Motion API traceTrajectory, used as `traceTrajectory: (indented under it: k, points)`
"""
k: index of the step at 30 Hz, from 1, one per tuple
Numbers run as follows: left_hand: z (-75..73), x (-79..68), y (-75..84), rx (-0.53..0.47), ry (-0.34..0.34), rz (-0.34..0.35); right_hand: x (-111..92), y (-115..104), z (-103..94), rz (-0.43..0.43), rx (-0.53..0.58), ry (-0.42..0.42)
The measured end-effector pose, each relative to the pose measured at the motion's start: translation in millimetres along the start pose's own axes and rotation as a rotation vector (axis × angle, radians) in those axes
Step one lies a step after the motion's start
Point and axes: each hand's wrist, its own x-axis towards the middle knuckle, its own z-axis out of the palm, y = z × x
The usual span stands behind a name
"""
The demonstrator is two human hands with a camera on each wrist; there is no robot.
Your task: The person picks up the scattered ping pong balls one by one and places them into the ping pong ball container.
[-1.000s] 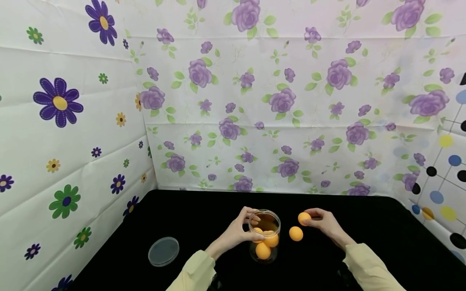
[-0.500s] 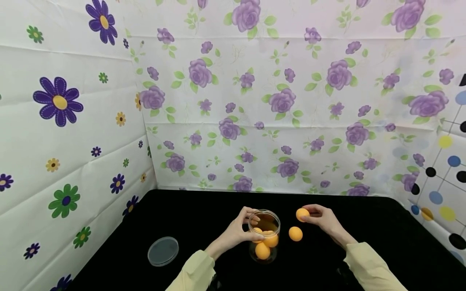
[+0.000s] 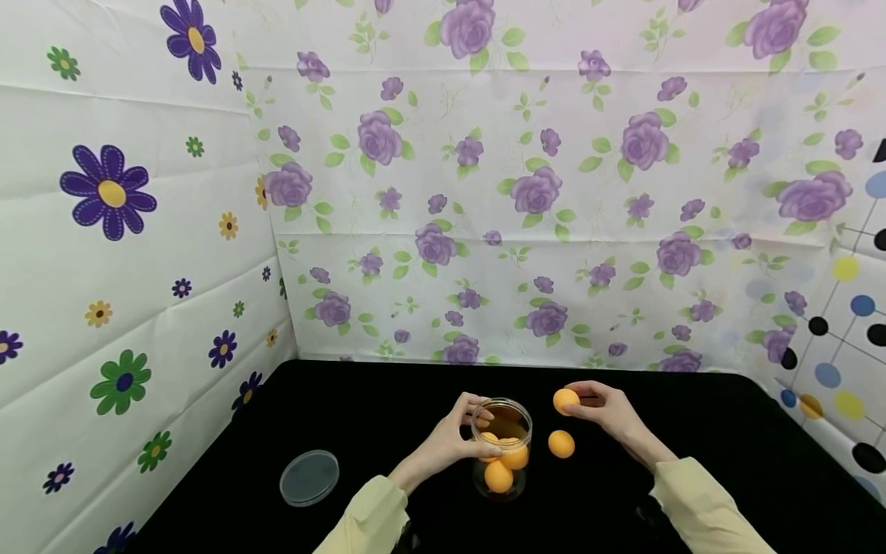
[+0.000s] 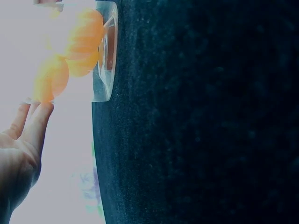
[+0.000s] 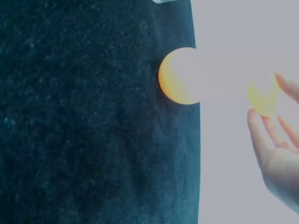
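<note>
My left hand (image 3: 446,442) grips a clear, open-topped jar (image 3: 501,491) around its upper part, thumb in front and fingers behind. Several orange balls (image 3: 499,476) lie inside it; the left wrist view also shows the jar (image 4: 105,88) and fingers (image 4: 39,123) touching its side. To the right of the jar, my right hand (image 3: 612,412) pinches one orange ball (image 3: 565,402) between thumb and fingers, above the table. Another loose orange ball (image 3: 561,444) rests on the table below it. Overexposure washes out the held ball (image 5: 262,95) in the right wrist view.
A round clear lid (image 3: 309,478) lies flat on the black tabletop (image 3: 388,400), left of the jar. Behind the table hangs a floral sheet (image 3: 484,192), with patterned sheets (image 3: 138,308) along the sides.
My right hand has lifted the pinched ball slightly and carried it left, toward the jar. The left hand and jar stay in place.
</note>
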Motion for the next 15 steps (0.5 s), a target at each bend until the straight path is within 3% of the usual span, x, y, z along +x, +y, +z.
traceTrajectory:
  k: [15]
  points:
    - [-0.6, 1.2, -1.2, -0.003, -0.001, -0.002, 2, -18, 7.1, -0.005, 0.043, -0.01]
